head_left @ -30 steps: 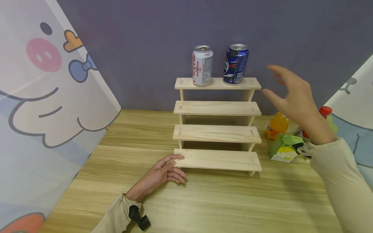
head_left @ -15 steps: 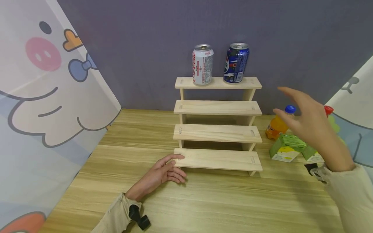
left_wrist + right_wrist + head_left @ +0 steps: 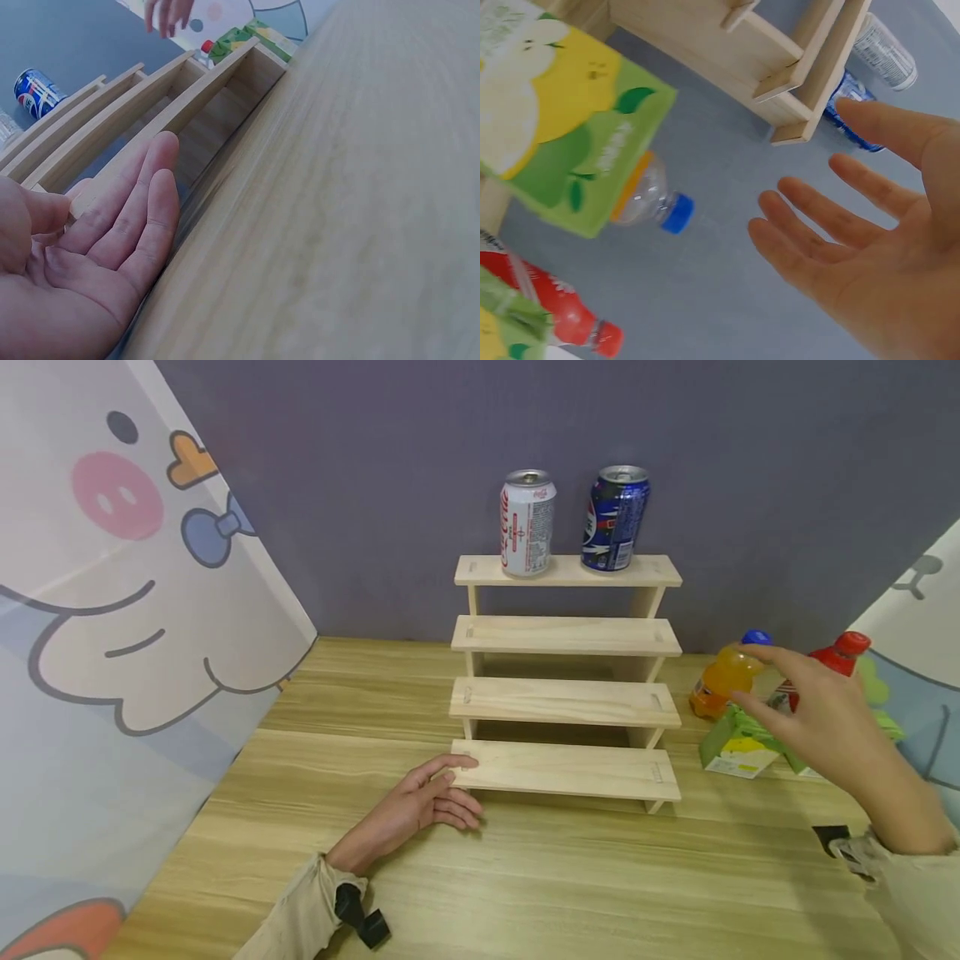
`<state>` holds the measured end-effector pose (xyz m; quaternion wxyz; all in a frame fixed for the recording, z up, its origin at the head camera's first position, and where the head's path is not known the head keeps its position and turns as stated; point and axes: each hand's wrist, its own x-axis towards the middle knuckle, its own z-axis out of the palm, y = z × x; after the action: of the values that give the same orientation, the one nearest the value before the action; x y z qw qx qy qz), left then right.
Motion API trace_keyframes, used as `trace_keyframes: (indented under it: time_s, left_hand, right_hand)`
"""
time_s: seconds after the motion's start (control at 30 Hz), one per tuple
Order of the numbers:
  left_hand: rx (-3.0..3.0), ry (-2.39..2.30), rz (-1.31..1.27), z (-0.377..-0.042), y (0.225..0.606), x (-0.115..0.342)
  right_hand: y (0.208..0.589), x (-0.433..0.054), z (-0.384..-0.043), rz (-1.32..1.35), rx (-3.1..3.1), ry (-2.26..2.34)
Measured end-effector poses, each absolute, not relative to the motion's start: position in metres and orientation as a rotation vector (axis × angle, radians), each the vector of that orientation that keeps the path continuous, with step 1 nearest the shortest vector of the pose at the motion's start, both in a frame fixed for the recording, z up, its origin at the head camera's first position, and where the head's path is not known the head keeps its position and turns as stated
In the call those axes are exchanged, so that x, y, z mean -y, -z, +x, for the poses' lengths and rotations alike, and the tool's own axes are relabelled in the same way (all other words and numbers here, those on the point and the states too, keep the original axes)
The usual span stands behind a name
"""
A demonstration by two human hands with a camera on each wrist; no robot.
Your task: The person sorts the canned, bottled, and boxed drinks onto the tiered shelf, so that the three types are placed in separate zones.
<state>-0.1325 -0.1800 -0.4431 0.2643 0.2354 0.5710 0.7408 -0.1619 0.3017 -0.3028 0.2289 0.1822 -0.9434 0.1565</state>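
Observation:
A four-step wooden display shelf (image 3: 566, 767) stands on the table. My left hand (image 3: 405, 814) grips the left end of its lowest step, index finger on top and thumb at the edge; the other fingers (image 3: 154, 217) extend loosely below. My right hand (image 3: 832, 718) holds nothing, its thumb and fingers spread apart, overlapping the drinks in the head view. Near it are an orange soda bottle (image 3: 722, 683) with a blue cap, a green-yellow drink carton (image 3: 738, 752) and a red-capped bottle (image 3: 840, 653). Another green carton (image 3: 510, 315) is partly hidden behind the hand in the head view.
On the top step stand a white Coca-Cola can (image 3: 527, 527) and a blue Pepsi can (image 3: 615, 522). A dark grey panel (image 3: 375, 510) rises behind the shelf. A cartoon-printed panel (image 3: 165, 652) borders the table (image 3: 570, 877) on the left.
My right hand has moved down and right, from beside the top step to over the drinks. The left hand keeps its place on the lowest step; the cans have not moved.

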Motion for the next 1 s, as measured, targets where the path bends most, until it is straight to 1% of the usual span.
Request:
trace_keyframes:
  time_s: [0.23,0.53,0.8,1.0]
  left_hand:
    - [-1.551,-1.990,0.624,-0.132,0.443,0.180]
    - [-1.558,-1.999,0.630,-0.132,0.442,0.180]
    - [-1.566,-1.990,0.617,-0.132,0.444,0.180]
    - [-1.582,-1.982,0.603,-0.132,0.443,0.180]
  right_hand:
    - [0.322,-0.317,-0.170,0.449,2.754,-0.478]
    - [0.334,-0.336,-0.184,0.564,2.885,-0.408]
    - [0.343,-0.348,-0.189,0.566,3.085,-0.462]
    - [0.349,-0.355,-0.192,0.635,3.043,-0.448]
